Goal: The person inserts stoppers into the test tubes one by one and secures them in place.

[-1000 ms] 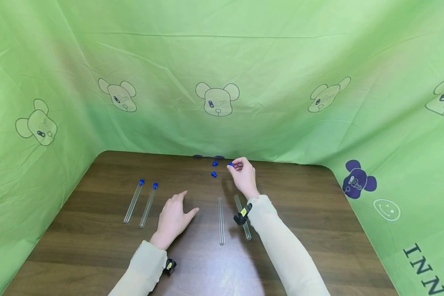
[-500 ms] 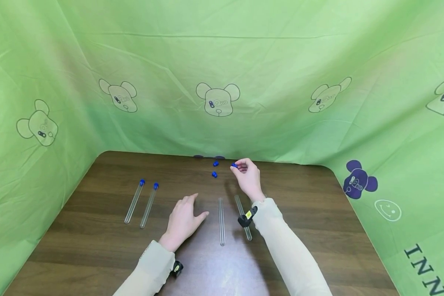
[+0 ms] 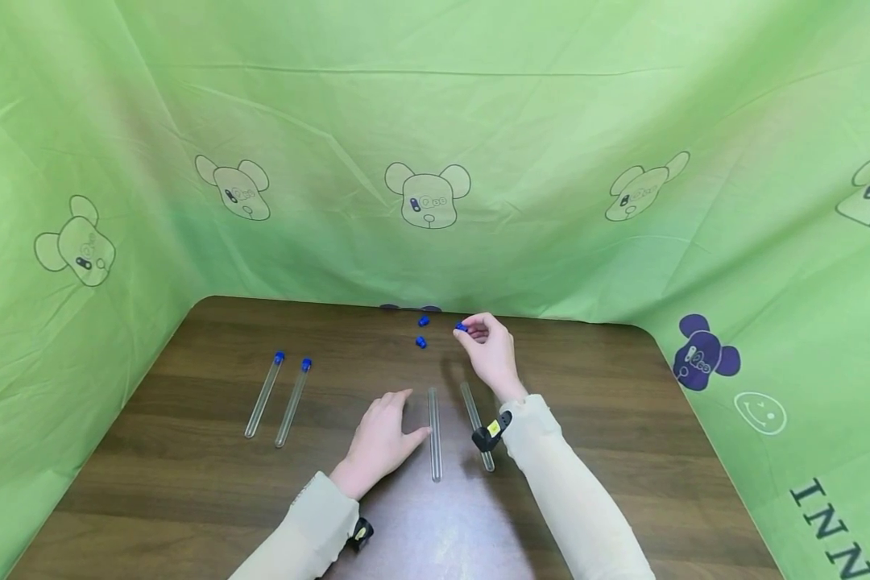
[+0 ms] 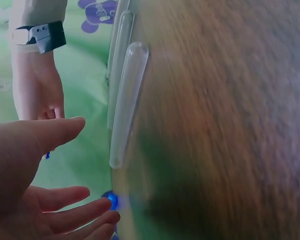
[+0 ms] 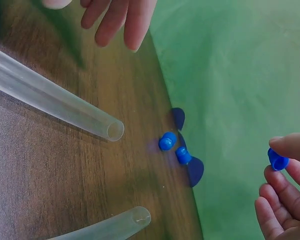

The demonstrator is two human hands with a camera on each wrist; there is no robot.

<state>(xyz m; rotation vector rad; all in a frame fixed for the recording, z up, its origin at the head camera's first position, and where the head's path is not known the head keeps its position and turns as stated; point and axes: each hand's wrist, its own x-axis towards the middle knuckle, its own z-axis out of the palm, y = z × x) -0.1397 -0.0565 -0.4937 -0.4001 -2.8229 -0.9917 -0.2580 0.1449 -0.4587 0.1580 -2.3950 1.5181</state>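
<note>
Pinched between your right thumb and fingers is a blue cap (image 5: 278,161), held up above the table (image 3: 167,491) — its hollow end shows in the right wrist view. Your right hand (image 3: 490,358) is clamped on that cap near the table's far edge, and its cream sleeve (image 3: 569,491) reaches in from the right. Your left hand (image 3: 379,439) is apart, thumb and fingers spread. Its thumb tip is just beside the middle tube (image 3: 436,455) in the head view; the left wrist view shows a gap between the two. That clear tube lies with its open mouth away from you and its rounded end toward you. The right tube (image 3: 470,401) lies at a slant, its mouth also facing away — the black wrist camera (image 3: 487,436) covers part of it. Left of your right hand, near the far edge, lie the nearer loose cap (image 3: 421,342) and the farther loose cap (image 3: 424,321), both blue. Well to your left, the outer capped tube (image 3: 264,396) and the inner capped tube (image 3: 293,404) lie near each other, blue tops at their far ends. Behind the table hangs a green cloth (image 3: 435,105) printed with mouse-like heads.
</note>
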